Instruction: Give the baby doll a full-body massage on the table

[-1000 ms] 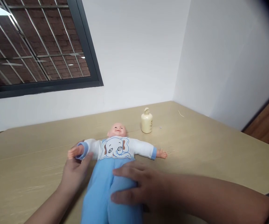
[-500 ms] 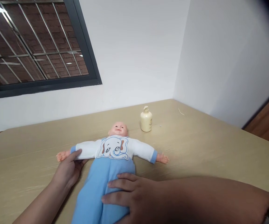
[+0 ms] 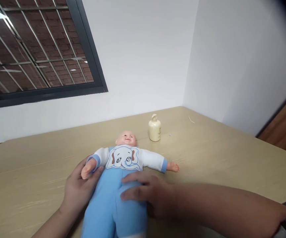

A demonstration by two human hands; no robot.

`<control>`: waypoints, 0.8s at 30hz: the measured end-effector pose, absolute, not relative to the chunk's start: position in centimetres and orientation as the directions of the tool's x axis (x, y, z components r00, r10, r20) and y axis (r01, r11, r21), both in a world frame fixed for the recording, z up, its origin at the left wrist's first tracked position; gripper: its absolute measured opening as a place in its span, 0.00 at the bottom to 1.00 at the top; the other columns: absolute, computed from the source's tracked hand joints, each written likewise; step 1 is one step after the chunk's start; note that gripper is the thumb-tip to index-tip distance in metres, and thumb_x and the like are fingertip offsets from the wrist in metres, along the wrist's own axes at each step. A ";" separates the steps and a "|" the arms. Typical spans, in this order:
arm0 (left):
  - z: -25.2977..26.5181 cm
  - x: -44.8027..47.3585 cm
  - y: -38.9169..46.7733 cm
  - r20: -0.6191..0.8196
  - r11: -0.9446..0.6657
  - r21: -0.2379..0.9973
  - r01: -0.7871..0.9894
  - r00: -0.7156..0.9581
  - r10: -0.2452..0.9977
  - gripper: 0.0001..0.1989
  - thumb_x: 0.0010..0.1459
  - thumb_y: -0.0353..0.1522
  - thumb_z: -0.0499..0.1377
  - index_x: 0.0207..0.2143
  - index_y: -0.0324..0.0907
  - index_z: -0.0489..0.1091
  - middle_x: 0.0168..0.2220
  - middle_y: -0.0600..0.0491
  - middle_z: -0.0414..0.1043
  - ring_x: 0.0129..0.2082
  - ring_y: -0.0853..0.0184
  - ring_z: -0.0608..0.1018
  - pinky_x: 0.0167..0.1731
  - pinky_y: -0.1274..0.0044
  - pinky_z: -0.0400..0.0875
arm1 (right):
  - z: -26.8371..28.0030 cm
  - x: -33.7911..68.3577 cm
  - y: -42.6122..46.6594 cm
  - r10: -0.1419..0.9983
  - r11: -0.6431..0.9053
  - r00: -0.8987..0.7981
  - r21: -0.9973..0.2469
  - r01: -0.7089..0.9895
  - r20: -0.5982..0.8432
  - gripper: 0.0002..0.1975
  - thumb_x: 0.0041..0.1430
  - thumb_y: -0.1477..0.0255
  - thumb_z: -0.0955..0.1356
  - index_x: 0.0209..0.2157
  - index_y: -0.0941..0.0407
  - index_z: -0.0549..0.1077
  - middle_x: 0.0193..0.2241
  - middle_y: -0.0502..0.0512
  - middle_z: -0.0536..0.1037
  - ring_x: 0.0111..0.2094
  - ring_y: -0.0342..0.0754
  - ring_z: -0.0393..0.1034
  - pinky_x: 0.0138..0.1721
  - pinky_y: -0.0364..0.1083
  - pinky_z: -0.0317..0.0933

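A baby doll (image 3: 123, 188) in a white and blue outfit with an elephant face on the chest lies on its back on the table. My left hand (image 3: 79, 185) is at the doll's side, its fingers going behind the sleeved arm and its thumb by the waist. The doll's arm on that side bends toward me over my hand. Across the hip and thigh on the other side, my right hand (image 3: 155, 193) holds the blue trousers with fingers on top; its thumb is hidden. The doll's lower legs run out of view at the bottom.
A cream pump bottle (image 3: 154, 129) stands upright behind the doll on the tan table (image 3: 219, 155). Near the back corner lies a thin pale strand (image 3: 191, 119). White walls meet behind the table, and a dark-framed barred window (image 3: 93, 66) is at upper left.
My left hand has moved right from the doll's sleeve to its side, and that arm has swung inward. My right hand has shifted up and right along the trousers, fingers drawn in more.
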State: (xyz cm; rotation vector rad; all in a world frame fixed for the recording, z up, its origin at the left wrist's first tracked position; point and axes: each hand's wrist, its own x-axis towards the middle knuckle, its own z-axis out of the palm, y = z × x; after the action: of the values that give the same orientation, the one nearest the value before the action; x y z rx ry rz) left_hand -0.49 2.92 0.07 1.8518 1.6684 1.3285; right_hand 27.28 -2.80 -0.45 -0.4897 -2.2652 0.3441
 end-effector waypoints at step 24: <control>-1.4 -1.3 4.0 0.563 -0.520 0.653 0.550 0.108 0.820 0.27 0.66 0.42 0.53 0.64 0.42 0.58 0.65 0.45 0.59 0.65 0.53 0.62 0.65 0.63 0.56 | -0.9 27.8 -2.3 0.454 0.874 -0.611 -0.456 0.165 0.649 0.28 0.53 0.73 0.67 0.56 0.49 0.69 0.58 0.58 0.67 0.57 0.52 0.67 0.56 0.50 0.61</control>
State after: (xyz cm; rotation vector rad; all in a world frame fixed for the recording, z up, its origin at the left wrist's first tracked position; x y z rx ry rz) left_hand -1.30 4.02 -1.41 2.1091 1.3533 1.3735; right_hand 27.77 -2.34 -0.94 -0.4444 -2.2204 0.4502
